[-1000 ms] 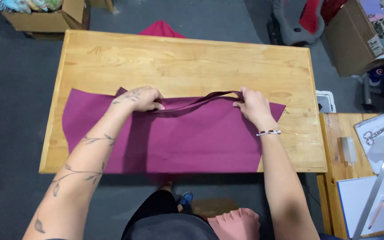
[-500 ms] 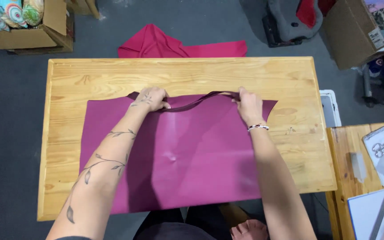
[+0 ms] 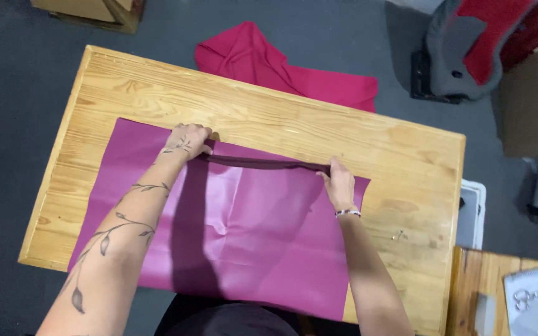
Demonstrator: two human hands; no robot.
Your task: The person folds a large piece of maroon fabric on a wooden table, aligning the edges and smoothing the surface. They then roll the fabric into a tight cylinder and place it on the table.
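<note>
A wooden tabletop (image 3: pixel 368 134) fills most of the view, seen from above and set at a slight angle on a dark grey floor (image 3: pixel 14 68). Spread flat across the near half of the tabletop lies a large sheet of magenta fabric (image 3: pixel 244 242), lightly creased, its near edge hanging just over the tabletop's front edge. Beyond the tabletop's far edge, a crumpled red cloth (image 3: pixel 269 65) lies on the floor. Past the tabletop's right end stands a grey and red chair (image 3: pixel 462 50), with a brown cardboard box (image 3: pixel 530 106) beside it, and a second, lighter wooden surface (image 3: pixel 481 292) sits at the near right corner.

Along the far edge of the magenta fabric runs a narrow dark strap (image 3: pixel 263 163), pulled straight between both hands. The left hand (image 3: pixel 185 142), on a tattooed forearm, has its fingers curled closed over the strap's left end. The right hand (image 3: pixel 339 183), with a beaded bracelet at the wrist, appears to pinch the strap's right end, though the fingertips are partly hidden. A small metal object (image 3: pixel 398 235), too small to identify, rests on the bare tabletop right of the fabric.
</note>
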